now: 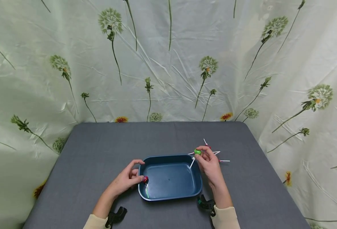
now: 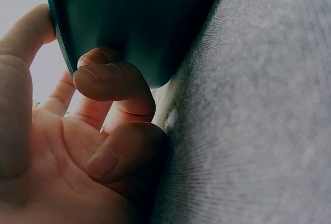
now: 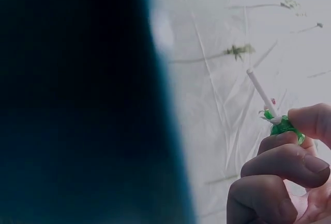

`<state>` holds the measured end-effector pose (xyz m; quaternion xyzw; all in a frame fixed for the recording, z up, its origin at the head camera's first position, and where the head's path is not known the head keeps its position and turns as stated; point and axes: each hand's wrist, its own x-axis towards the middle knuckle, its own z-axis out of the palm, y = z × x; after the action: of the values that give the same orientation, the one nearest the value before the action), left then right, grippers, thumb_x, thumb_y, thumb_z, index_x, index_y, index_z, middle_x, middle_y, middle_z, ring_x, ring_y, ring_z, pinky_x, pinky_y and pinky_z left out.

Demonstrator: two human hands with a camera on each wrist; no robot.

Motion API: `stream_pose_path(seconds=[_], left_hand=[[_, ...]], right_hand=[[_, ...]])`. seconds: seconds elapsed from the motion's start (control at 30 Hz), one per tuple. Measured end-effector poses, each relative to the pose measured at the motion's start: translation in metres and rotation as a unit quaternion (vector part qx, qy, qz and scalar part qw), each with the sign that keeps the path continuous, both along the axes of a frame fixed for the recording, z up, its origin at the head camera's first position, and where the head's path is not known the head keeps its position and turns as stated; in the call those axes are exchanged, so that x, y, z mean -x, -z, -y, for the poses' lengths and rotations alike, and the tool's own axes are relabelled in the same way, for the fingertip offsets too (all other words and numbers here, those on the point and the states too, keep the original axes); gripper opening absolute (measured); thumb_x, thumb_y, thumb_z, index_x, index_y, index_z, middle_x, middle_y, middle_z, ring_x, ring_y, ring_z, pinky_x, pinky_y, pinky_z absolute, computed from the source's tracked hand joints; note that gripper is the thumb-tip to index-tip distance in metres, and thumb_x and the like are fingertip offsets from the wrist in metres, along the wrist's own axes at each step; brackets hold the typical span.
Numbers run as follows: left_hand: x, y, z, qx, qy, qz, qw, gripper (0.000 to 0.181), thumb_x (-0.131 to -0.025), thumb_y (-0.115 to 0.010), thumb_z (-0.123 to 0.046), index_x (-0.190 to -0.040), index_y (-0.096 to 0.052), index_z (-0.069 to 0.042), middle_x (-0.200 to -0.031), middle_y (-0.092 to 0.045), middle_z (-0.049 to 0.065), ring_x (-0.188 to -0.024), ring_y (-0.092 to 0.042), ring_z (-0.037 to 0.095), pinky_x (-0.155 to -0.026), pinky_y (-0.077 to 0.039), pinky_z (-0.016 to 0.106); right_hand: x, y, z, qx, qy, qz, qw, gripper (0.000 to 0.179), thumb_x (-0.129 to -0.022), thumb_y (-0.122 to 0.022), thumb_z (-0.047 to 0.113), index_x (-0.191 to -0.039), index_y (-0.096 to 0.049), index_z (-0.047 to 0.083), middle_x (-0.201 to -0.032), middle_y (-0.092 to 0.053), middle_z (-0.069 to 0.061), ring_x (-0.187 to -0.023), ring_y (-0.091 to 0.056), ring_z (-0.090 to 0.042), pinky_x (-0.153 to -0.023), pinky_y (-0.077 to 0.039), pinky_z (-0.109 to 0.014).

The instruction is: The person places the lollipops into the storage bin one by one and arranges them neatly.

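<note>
A dark blue plastic tray (image 1: pixel 168 197) stands on the table in front of me. My left hand (image 1: pixel 125 179) grips its left end, thumb at the rim and fingers curled against the outer wall (image 2: pixel 134 22) in the left wrist view. Just inside that end lies a red-wrapped lollipop (image 1: pixel 146 180), close by the left thumb. Over the tray's far right corner, my right hand (image 1: pixel 209 163) pinches a green-wrapped lollipop (image 1: pixel 197 152) by its head. Its white stick (image 3: pixel 262 92) points away from the fingers, and in the head view it slants down over the tray.
Several more lollipops lie on the table beyond the right hand, partly hidden by it; white sticks (image 1: pixel 224 161) show. A grey cloth covers the table (image 1: pixel 114 140). A flower-printed curtain (image 1: pixel 168 63) hangs behind and along the sides. Black straps with camera mounts (image 1: pixel 118 216) sit at both wrists.
</note>
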<state>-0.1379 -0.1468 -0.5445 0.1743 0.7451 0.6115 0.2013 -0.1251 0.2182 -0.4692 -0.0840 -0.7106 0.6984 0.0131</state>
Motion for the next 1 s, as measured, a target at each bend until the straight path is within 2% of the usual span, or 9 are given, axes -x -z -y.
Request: stream_pose_path(seconds=[0.13, 0.37, 0.6, 0.87, 1.0], left_hand=[[0.0, 0.0, 0.001, -0.007, 0.002, -0.002, 1.0, 0.056, -0.103, -0.069, -0.017, -0.149, -0.038, -0.007, -0.07, -0.048, -0.003, -0.053, -0.044, 0.013, -0.056, -0.044, 0.028], [0.001, 0.0, 0.001, -0.009, 0.008, -0.001, 0.9999, 0.059, -0.103, -0.069, -0.016, -0.151, -0.036, -0.006, -0.071, -0.05, -0.004, -0.055, -0.045, 0.007, -0.056, -0.043, 0.026], [0.0, -0.001, 0.001, -0.008, 0.008, -0.002, 0.9999, 0.059, -0.103, -0.068, -0.016, -0.151, -0.036, -0.005, -0.071, -0.05, -0.005, -0.055, -0.044, 0.005, -0.056, -0.043, 0.026], [0.0, -0.001, 0.002, -0.008, 0.008, 0.002, 0.9999, 0.058, -0.103, -0.068, -0.017, -0.151, -0.036, -0.007, -0.071, -0.051, -0.004, -0.055, -0.045, 0.006, -0.056, -0.043, 0.026], [0.001, -0.002, 0.0, -0.005, 0.009, 0.008, 0.9999, 0.059, -0.103, -0.068, -0.018, -0.151, -0.036, -0.007, -0.072, -0.053, -0.004, -0.056, -0.046, 0.008, -0.056, -0.043, 0.026]], right_hand=[[0.0, 0.001, 0.013, 0.006, -0.032, -0.003, 0.9995, 0.027, -0.102, -0.066, 0.003, -0.128, -0.06, 0.003, -0.084, -0.06, 0.005, -0.054, -0.035, -0.008, -0.052, -0.03, -0.021], [-0.002, 0.002, 0.035, -0.02, -0.082, -0.008, 0.9964, 0.028, -0.102, -0.066, 0.006, -0.13, -0.062, 0.003, -0.079, -0.054, 0.003, -0.055, -0.035, -0.01, -0.054, -0.031, -0.022], [-0.002, 0.002, 0.054, -0.018, -0.119, 0.008, 0.9927, 0.031, -0.102, -0.065, 0.006, -0.132, -0.061, 0.003, -0.082, -0.057, 0.003, -0.053, -0.033, -0.008, -0.053, -0.03, -0.022], [-0.002, 0.007, 0.076, -0.04, -0.169, 0.018, 0.9846, 0.026, -0.102, -0.067, 0.011, -0.128, -0.065, 0.012, -0.087, -0.058, 0.002, -0.055, -0.039, -0.011, -0.053, -0.035, -0.022], [-0.001, 0.011, 0.084, -0.057, -0.204, 0.018, 0.9772, 0.024, -0.103, -0.068, 0.014, -0.127, -0.066, 0.012, -0.085, -0.057, 0.002, -0.059, -0.042, -0.013, -0.056, -0.037, -0.023]])
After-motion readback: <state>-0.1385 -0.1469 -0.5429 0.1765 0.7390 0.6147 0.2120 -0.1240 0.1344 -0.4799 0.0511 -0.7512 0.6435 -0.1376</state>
